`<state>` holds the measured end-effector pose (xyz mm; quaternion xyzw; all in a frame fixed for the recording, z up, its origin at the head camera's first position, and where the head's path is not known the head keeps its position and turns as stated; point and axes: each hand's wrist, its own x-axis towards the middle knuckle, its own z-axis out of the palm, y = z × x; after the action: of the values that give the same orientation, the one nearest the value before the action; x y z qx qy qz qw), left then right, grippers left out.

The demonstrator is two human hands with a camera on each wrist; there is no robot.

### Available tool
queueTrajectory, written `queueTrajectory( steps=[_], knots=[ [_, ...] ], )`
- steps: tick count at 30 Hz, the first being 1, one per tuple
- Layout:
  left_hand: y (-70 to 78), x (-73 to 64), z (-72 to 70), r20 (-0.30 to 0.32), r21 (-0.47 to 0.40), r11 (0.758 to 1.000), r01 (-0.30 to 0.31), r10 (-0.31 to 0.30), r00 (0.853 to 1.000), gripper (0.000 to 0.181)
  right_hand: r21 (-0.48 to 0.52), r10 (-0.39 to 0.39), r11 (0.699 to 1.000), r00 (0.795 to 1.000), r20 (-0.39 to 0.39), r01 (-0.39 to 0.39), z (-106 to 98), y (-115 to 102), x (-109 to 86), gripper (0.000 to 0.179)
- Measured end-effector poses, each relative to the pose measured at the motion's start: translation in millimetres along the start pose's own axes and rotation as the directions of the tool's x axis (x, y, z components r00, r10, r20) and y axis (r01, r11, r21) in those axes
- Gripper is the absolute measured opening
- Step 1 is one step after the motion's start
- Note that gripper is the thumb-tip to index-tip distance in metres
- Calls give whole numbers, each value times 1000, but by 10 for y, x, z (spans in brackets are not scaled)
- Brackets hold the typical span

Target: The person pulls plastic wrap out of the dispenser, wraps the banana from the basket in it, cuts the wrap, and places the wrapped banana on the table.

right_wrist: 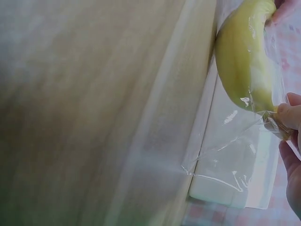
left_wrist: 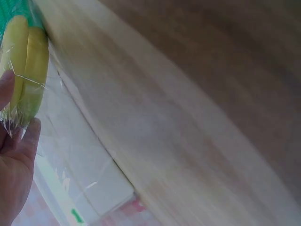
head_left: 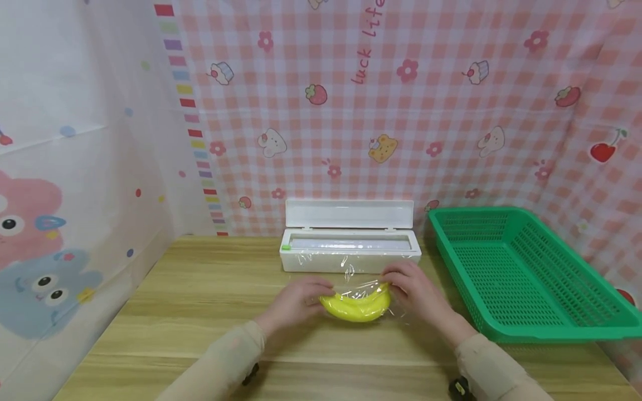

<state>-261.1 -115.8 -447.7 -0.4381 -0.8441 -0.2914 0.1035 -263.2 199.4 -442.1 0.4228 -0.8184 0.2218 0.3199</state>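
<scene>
Yellow bananas (head_left: 357,309), two side by side in the left wrist view, hang level above the table in clear cling film (head_left: 368,288). My left hand (head_left: 296,303) holds their left end, thumb and fingers on either side of it. At the other end, my right hand (head_left: 413,289) pinches the tip and the gathered film between thumb and fingers, plainest in the right wrist view. Loose film trails beneath that tip. Behind the bananas sits a white cling film dispenser (head_left: 351,263), its lid raised and the film roll visible inside.
A green plastic basket (head_left: 531,333) with perforated walls stands on the right of the wooden table (head_left: 200,295). Patterned cloth (head_left: 301,133) hangs behind the table and along both sides. A small green piece (head_left: 286,247) sits at the dispenser's left end.
</scene>
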Motion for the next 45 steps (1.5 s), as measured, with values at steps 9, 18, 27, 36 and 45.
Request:
queueTrajectory(
  steps=[9, 18, 27, 36, 45],
  knots=[
    [-38, 60, -34, -3, -100, 988, 117, -118, 993, 38, 21, 76, 997, 997, 11, -77, 98, 97, 22, 32],
    [-132, 133, -44, 32, -153, 972, 179, -176, 984, 38, 28, 93, 995, 995, 16, -94, 170, 174, 44, 33],
    [-232, 191, -46, 62, -199, 954, 224, -216, 974, 36, 28, 166, 985, 984, 63, -168, 215, 216, 51, 32],
    [-332, 247, -47, 95, -255, 939, 230, -212, 973, 32, 31, 173, 984, 983, 68, -175, 245, 241, 75, 29],
    [-363, 272, -59, 123, -239, 933, 269, -246, 962, 30, 11, 187, 982, 978, 92, -188, 258, 257, 87, 25]
  ],
)
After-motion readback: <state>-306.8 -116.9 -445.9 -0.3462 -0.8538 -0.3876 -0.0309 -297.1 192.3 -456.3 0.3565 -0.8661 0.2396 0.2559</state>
